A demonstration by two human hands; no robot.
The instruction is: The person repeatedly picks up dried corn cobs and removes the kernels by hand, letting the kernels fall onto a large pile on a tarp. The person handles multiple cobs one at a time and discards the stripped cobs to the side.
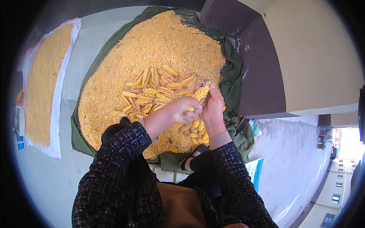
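My right hand (215, 105) is closed around an ear of dried corn (203, 91), which it holds tilted with its tip up. Against the lower part of that ear, my left hand (186, 108) is curled into a fist, with several yellow kernels (190, 108) showing between its fingers. Whether the left fist also grips the ear is hidden. Just beyond the left hand lies a pile of corn ears (154, 88), many with rows of kernels gone. More whole-looking ears (196, 128) lie below my hands, between my forearms.
Loose kernels (137, 51) spread wide over a green cloth (233, 79) on the concrete floor. A dark-based wall (259, 68) stands close at right. At far left, more kernels cover a white sheet (64, 65). My shoe (199, 148) is at the cloth's near edge.
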